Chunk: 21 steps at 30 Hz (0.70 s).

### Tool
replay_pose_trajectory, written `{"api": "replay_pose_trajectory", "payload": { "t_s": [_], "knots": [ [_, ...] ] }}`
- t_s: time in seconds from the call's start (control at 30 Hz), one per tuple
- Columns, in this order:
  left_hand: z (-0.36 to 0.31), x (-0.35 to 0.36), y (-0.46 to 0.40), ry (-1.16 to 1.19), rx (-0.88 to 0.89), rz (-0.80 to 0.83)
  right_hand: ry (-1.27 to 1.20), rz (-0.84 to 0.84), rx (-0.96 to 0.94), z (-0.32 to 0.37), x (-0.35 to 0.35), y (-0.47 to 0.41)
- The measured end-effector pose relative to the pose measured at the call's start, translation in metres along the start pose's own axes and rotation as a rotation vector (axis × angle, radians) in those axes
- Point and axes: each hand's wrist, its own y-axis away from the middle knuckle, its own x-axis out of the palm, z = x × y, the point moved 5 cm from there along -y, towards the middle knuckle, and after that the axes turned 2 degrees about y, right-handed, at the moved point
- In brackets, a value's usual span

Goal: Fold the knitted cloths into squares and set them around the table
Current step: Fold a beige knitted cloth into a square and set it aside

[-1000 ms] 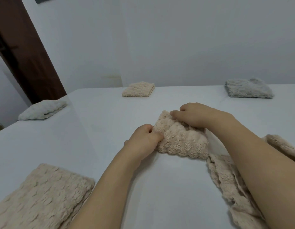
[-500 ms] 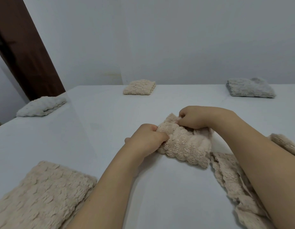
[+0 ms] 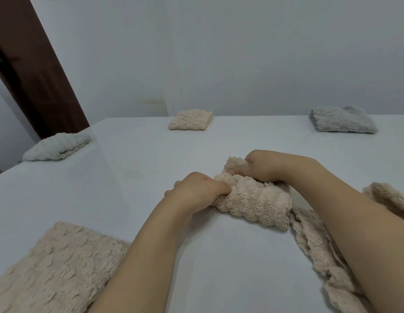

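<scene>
A beige knitted cloth (image 3: 255, 199) lies bunched and partly folded in the middle of the white table (image 3: 133, 168). My left hand (image 3: 196, 190) grips its left edge with curled fingers. My right hand (image 3: 262, 166) grips its far corner, which is lifted and curled toward me. A folded beige cloth (image 3: 191, 119) sits at the far edge, a folded grey cloth (image 3: 341, 120) at the far right, and a folded white cloth (image 3: 57, 146) at the far left. Another folded beige cloth (image 3: 52, 267) lies near left.
An unfolded beige cloth (image 3: 316, 247) trails along the right side under my right forearm. A dark brown door (image 3: 29, 64) stands behind the table at left. A pale wall (image 3: 241, 53) runs along the far edge.
Both hands pulled the cloth's far edge toward me, so the cloth went from flatter to bunched. My right hand drew back a little, with the far corner rising.
</scene>
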Motion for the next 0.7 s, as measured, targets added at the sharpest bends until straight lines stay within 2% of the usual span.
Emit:
{"api": "replay_pose_trajectory", "payload": {
  "t_s": [0.07,0.17,0.47,0.57,0.7],
  "knots": [
    [-0.002,-0.002,0.002,0.047,0.015,0.024,-0.087,-0.057,-0.033,-0.002,0.0,-0.001],
    [-0.009,-0.004,0.007,0.113,0.049,0.059,-0.271,-0.231,-0.109,-0.006,-0.005,0.0],
    [-0.021,-0.016,0.017,0.249,0.208,0.006,-0.572,-0.558,-0.307,0.005,-0.019,0.016],
    [-0.023,-0.016,0.016,0.233,0.327,-0.092,-0.747,-0.563,-0.335,-0.002,-0.023,0.017],
    [-0.027,-0.024,0.012,0.059,0.459,-0.309,-0.841,-0.491,-0.419,0.002,-0.02,0.013]
  ]
}}
